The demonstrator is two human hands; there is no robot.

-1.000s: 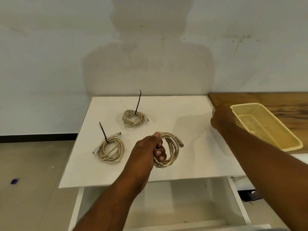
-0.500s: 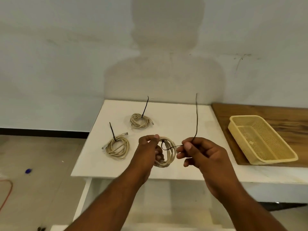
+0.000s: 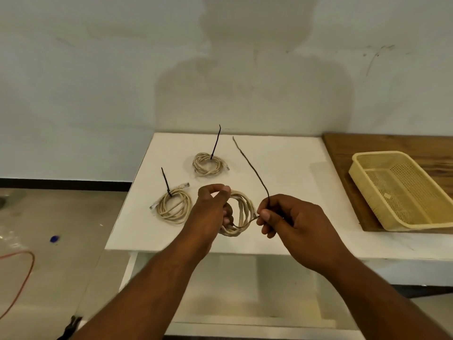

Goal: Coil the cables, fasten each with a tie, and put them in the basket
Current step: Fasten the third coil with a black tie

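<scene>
White tabletop (image 3: 282,168): left fingers (image 3: 226,190) curl round beige cable coil (image 3: 245,206); right fingers (image 3: 266,215) pinch black tie (image 3: 250,164).

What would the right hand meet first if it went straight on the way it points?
Probably the cable coil gripped by the left hand: the right hand, pinching a black tie, points leftward at it, though depth is uncertain.

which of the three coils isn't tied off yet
The coil gripped in the left hand; the right hand pinches its loose black tie. The left coil and far coil lie on the table, ties standing up.
</scene>
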